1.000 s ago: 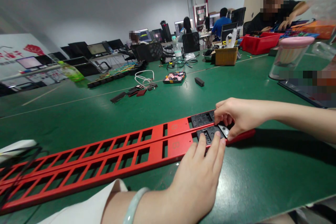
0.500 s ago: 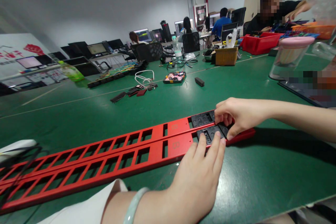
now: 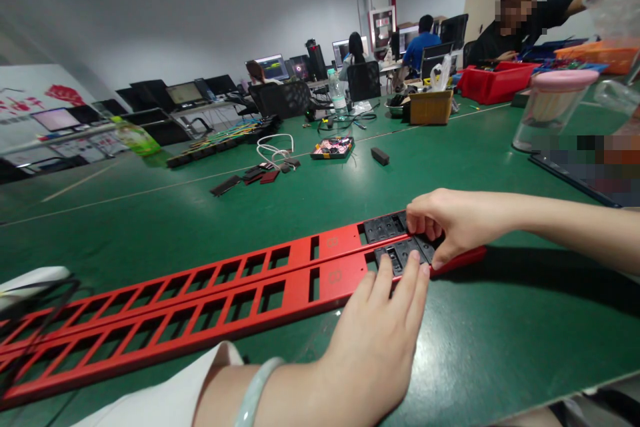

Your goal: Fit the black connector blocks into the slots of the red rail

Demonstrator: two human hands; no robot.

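Two long red slotted rails (image 3: 200, 293) lie side by side on the green table (image 3: 500, 333), running from near left to middle right. Black socket modules (image 3: 384, 227) sit in their right ends. My left hand (image 3: 375, 340) lies flat and open, its fingertips resting on the near black module (image 3: 400, 255). My right hand (image 3: 460, 220) comes in from the right with its fingers curled, thumb and fingertips pinching a black module at the end of the rails. A pale bangle (image 3: 255, 390) is on my left wrist.
Farther back lie dark flat parts (image 3: 250, 177), a white cable (image 3: 274, 147), a small tray (image 3: 333, 147), a black block (image 3: 380, 155), a cardboard box (image 3: 431, 107) and a red bin (image 3: 493, 82). A pink-lidded jar (image 3: 550, 107) stands right. A person sits far right; others sit at monitors behind.
The small silvery piece under my right thumb is no longer visible; the hand has settled slightly lower onto the module. The person at far right has raised an arm. My left hand is unchanged.
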